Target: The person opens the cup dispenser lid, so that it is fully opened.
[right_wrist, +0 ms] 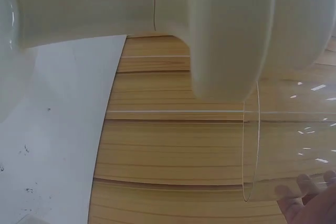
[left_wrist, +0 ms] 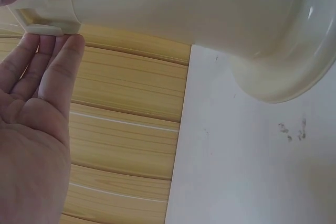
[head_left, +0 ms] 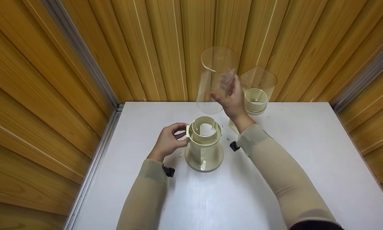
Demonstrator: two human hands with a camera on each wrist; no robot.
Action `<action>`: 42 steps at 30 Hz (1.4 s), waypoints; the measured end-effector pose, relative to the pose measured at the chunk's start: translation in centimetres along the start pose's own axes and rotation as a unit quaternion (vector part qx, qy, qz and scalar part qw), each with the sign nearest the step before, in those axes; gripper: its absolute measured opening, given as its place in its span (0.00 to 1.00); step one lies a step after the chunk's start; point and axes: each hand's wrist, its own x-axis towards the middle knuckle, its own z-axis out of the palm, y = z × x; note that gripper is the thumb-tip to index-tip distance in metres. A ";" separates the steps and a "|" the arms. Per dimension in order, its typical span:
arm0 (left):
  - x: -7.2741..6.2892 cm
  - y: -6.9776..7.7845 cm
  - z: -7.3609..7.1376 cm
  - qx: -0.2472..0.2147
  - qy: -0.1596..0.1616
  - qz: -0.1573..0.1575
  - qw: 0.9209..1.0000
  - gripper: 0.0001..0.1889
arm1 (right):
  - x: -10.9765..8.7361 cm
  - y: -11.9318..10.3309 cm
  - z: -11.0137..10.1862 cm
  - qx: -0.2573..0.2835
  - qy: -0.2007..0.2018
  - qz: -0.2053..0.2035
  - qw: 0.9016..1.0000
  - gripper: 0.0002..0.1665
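A cream plastic stand [head_left: 196,152] with a round base and a ring-shaped top stands upright on the white table. My left hand [head_left: 169,141] pinches the small square piece [left_wrist: 44,29] on the left of the stand's upper part, fingertips beneath it in the left wrist view. Behind and above the stand, my right hand [head_left: 233,100] grips a clear tube [head_left: 207,84] by its right side. The tube is slightly tilted and apart from the stand's top. Through its wall, several fingertips [right_wrist: 307,184] show in the right wrist view.
At the back right stands a second cream stand [head_left: 256,110] with a clear tube [head_left: 268,78] around its top ring; my right forearm hides part of its base. Wood-patterned walls [head_left: 165,48] border the white table [head_left: 127,127] at the back and sides.
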 end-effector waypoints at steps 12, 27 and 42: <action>-0.9 0.3 0.1 0.004 -0.004 0.002 1.000 0.28 | 0.3 2.5 0.6 0.011 -0.019 0.066 0.998 0.72; -2.0 0.3 0.5 -0.001 -0.017 0.010 1.000 0.27 | -1.6 4.9 0.3 -0.100 -0.068 0.145 0.982 0.72; -2.3 0.4 0.8 0.001 -0.025 0.016 1.000 0.27 | -3.1 6.9 0.5 -0.162 -0.073 0.193 0.965 0.58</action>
